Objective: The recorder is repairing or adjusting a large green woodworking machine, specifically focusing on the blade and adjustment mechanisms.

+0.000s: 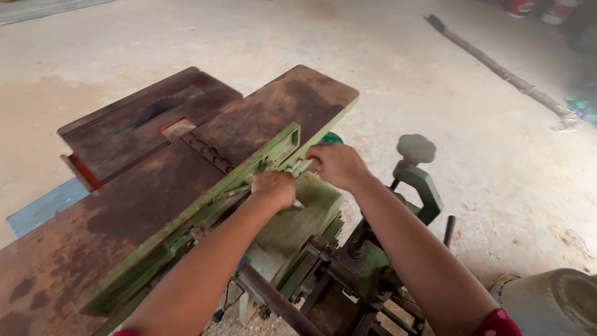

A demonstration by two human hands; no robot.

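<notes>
Your forearms come in low from the near edge, both angled up toward the green fence point(249, 168) that runs along the near side of the rusty machine table point(155, 186). Your left hand point(273, 188) is curled into a fist against the fence's lower edge, near its far end; whether it grips a part underneath, you cannot tell. Just past it, your right hand point(336, 165) is closed, fingers bent around a small green fitting point(305, 163) at the fence's end, wrist bent down. The fence looks like rigid, heavy painted metal, not slippery, likely stiff to shift; best held at the end bracket where your hands sit. Right of the fence stands a dark round knob point(415, 148) on a green bracket. Beyond the fence, a saw blade slot point(158, 109) sits in the far table. Farther out, a long pipe point(504, 71) lies on the concrete floor.
</notes>
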